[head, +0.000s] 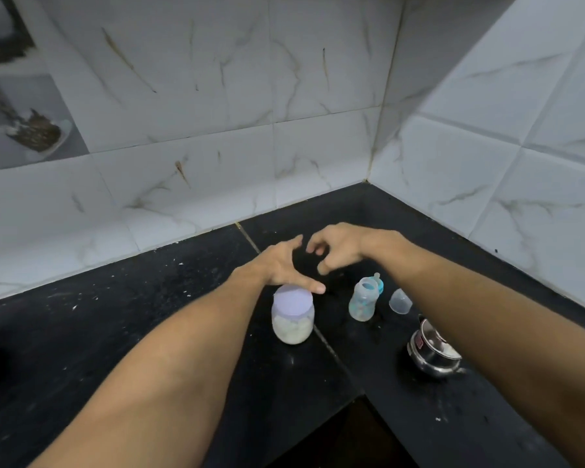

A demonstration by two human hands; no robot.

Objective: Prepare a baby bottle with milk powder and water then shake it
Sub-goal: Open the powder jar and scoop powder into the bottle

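Left grip [281,265] released, right grip [335,246] released, round-lidded plastic jar [293,315], clear bottle [363,300]

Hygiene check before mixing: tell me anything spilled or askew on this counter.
White specks lie scattered over the black counter, mostly left of the lidded jar; possibly spilled powder, though I cannot tell. The clear cap lies loose on the counter beside the bottle.
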